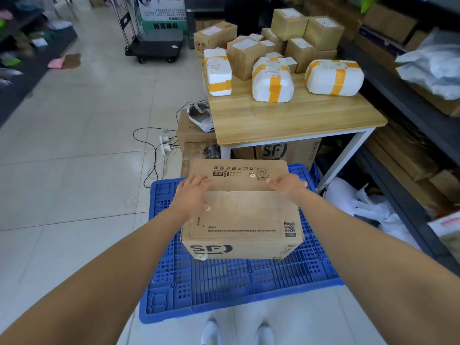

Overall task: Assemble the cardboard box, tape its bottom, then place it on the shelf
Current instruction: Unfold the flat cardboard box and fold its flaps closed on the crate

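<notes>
A brown cardboard box [242, 220] with black SF print stands on a blue plastic pallet [224, 290] in front of me. Its near flap lies flat and its far flap [239, 174] stands up and tilts away. My left hand [193, 195] lies on the box's left top edge, fingers spread against the far flap. My right hand [286, 186] presses flat on the far flap's right end. No tape roll is visible. The shelf [408, 100] runs along the right side.
A wooden table [293, 115] behind the pallet carries taped brown cartons and white foam parcels. Under it stand SF cartons [276, 150]. A power strip with cables [164, 143] lies on the tiled floor to the left. A black trolley [154, 48] stands further back.
</notes>
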Tool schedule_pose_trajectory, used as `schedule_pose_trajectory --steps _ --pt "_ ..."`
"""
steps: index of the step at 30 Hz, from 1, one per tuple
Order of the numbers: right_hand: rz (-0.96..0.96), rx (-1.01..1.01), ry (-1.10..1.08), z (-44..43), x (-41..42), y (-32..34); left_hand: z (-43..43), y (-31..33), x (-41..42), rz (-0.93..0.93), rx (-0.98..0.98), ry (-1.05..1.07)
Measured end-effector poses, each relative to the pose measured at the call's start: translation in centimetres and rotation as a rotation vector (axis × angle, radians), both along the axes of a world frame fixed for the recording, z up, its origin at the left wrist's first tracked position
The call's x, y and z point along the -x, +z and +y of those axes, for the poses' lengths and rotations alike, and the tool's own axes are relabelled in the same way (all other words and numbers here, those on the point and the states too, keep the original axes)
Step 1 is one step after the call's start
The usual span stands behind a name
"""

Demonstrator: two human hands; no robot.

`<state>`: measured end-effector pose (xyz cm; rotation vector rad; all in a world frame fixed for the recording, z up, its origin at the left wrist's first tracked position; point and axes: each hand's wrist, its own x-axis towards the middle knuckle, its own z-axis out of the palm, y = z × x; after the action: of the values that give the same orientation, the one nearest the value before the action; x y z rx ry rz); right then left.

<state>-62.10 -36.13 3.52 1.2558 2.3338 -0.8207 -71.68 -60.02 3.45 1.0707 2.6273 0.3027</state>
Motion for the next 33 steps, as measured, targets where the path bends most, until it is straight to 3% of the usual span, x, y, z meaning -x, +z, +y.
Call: schedule_pose_trajectory --steps 7,13,25,33 --pt "0.045 -0.051 0.022 -0.5 -1.0 -0.9 0.7 -1.4 0.3 -0.156 -0.026 0.004" --pt "0.172 -0.075 -0.023 -1.1 -2.1 -2.2 1.4 -2.1 1.0 -0.142 -0.005 0.011" --pt "0.063 -0.29 0.139 -2.5 -2.6 -1.1 2.2 -1.5 1.3 -0.047 0.172 -0.084" --pt "0.11 -0.287 0.182 -3.4 -2.9 2.7 2.4 -0.1 0.7 -0.01 0.166 -0.102"
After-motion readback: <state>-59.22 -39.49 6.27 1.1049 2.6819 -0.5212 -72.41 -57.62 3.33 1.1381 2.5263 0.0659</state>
